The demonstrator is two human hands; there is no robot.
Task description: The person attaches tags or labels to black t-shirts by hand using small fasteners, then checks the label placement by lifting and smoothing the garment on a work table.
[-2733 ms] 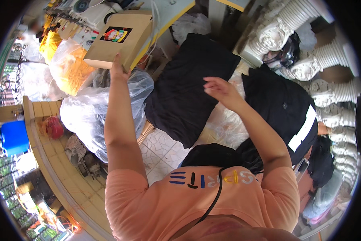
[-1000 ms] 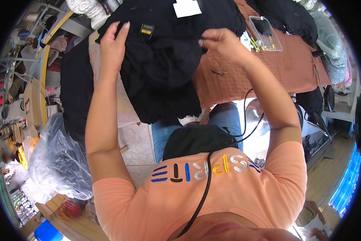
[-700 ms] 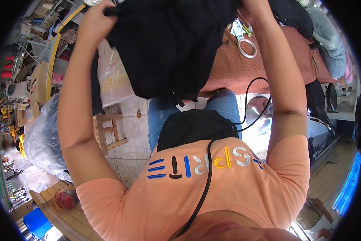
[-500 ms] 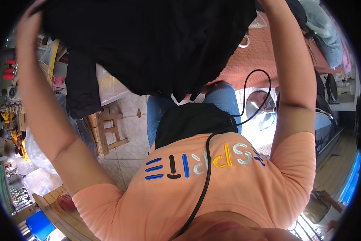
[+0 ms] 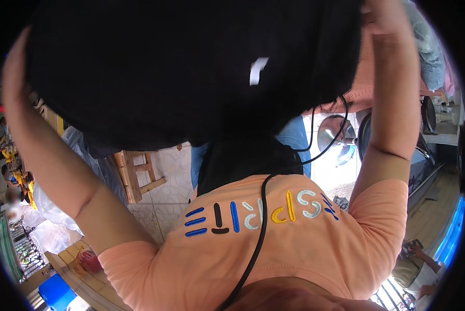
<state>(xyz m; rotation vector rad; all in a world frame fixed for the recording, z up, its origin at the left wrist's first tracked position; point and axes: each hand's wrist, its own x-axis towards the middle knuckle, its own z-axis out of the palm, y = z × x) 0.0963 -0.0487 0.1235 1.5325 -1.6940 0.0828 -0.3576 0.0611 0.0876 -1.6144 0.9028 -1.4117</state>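
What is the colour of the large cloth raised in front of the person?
The cloth is black, with a small white patch; the head view shows it best.

The black cloth (image 5: pixel 191 67), plain and dark all over, is spread wide in the air across the top of the view, its upper edge cut off. Its lower edge sags in a loose, uneven curve; right of its middle sits a small white tag (image 5: pixel 258 71), blurred and slightly tilted.
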